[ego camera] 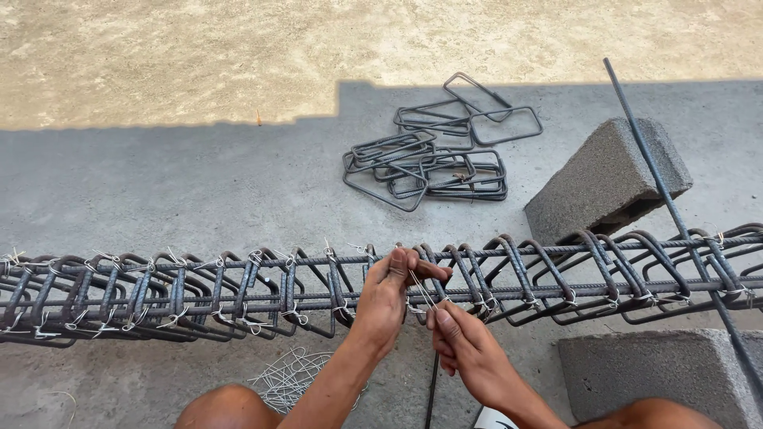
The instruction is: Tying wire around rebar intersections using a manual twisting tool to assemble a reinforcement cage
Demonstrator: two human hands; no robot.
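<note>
Nearest the camera, a loose bundle of tie wires lies on the concrete floor between the knees. Just beyond it, the right hand is pinched shut on a thin tie wire, whose ends rise toward the left hand. The left hand is closed on the upper end of that wire and rests against the rebar cage, at a crossing of a stirrup and a long bar near the cage's middle. It is judged that the wire should be kept taut and wrapped snugly round the crossing, with both ends drawn evenly before twisting, so that the stirrup is held square.

The cage runs left to right; stirrups to the left already carry ties, while those to the right look mostly untied and crowded together. On the right, two concrete blocks support the cage, and a leaning straight bar crosses it there. Farther off, spare stirrups lie heaped, well apart.
</note>
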